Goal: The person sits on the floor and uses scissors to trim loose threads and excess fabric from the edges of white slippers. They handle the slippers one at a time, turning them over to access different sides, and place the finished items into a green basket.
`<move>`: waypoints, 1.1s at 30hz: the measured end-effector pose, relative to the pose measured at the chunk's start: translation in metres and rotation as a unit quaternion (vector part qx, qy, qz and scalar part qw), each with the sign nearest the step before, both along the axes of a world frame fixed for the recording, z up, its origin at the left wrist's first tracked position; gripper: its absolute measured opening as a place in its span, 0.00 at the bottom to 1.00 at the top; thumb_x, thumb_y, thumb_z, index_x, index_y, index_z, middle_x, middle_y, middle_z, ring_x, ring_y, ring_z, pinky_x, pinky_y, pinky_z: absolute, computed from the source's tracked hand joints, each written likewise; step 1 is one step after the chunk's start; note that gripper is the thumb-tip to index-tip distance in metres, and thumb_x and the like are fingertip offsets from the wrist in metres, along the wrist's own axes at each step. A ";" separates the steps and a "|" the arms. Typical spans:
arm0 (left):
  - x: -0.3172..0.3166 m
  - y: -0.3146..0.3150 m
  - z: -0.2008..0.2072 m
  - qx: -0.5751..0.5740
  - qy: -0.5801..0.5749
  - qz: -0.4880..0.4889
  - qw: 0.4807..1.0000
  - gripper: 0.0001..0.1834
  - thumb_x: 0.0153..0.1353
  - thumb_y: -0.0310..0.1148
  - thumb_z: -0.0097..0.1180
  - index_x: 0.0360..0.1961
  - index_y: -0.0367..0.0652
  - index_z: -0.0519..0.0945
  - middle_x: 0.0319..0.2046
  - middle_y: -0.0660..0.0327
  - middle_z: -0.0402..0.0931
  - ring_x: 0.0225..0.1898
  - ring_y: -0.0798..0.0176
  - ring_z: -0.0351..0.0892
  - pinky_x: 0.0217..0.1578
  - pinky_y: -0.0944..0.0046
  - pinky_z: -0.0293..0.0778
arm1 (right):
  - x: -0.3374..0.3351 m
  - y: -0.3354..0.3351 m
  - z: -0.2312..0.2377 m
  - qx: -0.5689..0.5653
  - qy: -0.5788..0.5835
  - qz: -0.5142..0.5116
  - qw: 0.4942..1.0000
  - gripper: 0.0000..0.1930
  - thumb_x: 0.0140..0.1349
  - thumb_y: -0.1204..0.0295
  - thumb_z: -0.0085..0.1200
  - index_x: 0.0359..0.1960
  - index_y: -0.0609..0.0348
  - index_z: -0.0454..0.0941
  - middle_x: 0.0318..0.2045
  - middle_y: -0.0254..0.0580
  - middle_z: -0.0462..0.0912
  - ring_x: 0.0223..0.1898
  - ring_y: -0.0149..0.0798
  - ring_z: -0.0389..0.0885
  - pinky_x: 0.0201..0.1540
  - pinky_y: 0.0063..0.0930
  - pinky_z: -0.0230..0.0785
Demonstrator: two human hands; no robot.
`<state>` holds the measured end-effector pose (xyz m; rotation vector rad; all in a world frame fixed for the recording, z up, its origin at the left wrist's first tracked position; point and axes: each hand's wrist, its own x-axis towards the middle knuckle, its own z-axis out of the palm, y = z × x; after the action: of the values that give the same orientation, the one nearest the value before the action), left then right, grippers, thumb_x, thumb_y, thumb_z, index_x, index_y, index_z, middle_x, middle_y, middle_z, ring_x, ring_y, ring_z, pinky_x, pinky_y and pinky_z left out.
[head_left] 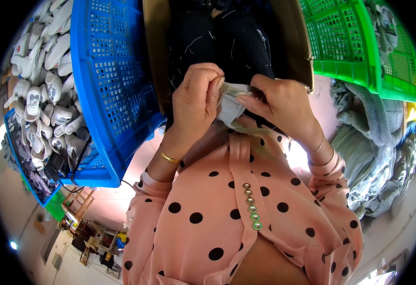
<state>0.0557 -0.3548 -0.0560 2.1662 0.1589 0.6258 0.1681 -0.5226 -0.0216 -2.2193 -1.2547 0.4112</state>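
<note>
Between my hands, in front of my chest, is a small grey-white fabric piece (230, 105) with beige edges. It may be part of a shoe upper, but the fingers cover much of it. My left hand (194, 97) is closed, pinching the piece's left edge between thumb and fingers. On the other side, my right hand (284, 102) grips the right edge, thumb lying on top. Something small and dark (259, 93) shows under the right fingers; I cannot make out what it is.
A blue plastic basket (115, 52) stands at the left, beside a heap of pale shoe uppers (51, 95). Brown cardboard (291, 33) flanks my dark trousers (191, 38), which carry loose threads. To the right are a green basket (336, 42) and grey fabric in clear plastic bags (369, 156).
</note>
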 end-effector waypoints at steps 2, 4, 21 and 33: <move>0.001 -0.001 -0.001 0.015 -0.004 -0.001 1.000 0.02 0.67 0.26 0.53 0.36 0.41 0.73 0.38 0.58 0.77 0.28 0.61 0.79 0.28 0.68 0.75 | 0.001 0.002 -0.001 -0.007 -0.002 0.009 1.000 0.22 0.59 0.51 0.58 0.21 0.58 0.75 0.13 0.43 0.75 0.15 0.46 0.75 0.19 0.34 0.66; 0.001 -0.002 0.000 0.022 0.000 -0.004 1.000 0.01 0.66 0.25 0.52 0.36 0.40 0.72 0.38 0.57 0.77 0.29 0.61 0.79 0.29 0.68 0.76 | 0.001 0.005 0.001 -0.019 0.003 0.011 1.000 0.22 0.59 0.51 0.58 0.21 0.58 0.75 0.12 0.43 0.74 0.14 0.46 0.75 0.19 0.35 0.66; 0.019 -0.010 -0.016 -0.510 0.087 0.034 0.855 0.11 0.75 0.32 0.35 0.44 0.35 0.68 0.48 0.50 0.75 0.40 0.60 0.85 0.41 0.65 0.83 | 0.027 0.006 -0.008 0.020 0.092 0.052 0.994 0.25 0.49 0.55 0.68 0.48 0.52 0.79 0.21 0.40 0.80 0.23 0.43 0.81 0.29 0.28 0.73; -0.024 -0.014 -0.022 -0.166 0.148 -0.037 0.974 0.16 0.56 0.25 0.63 0.47 0.41 0.82 0.44 0.57 0.81 0.45 0.59 0.79 0.45 0.64 0.76 | 0.032 -0.019 -0.051 -0.003 0.304 -0.001 0.953 0.22 0.58 0.63 0.65 0.47 0.67 0.75 0.36 0.42 0.81 0.37 0.28 0.77 0.45 0.22 0.71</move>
<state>0.0319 -0.3685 -0.0782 1.9161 0.3165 0.2104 0.2003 -0.5414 -0.0726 -1.8741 -0.9089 1.0067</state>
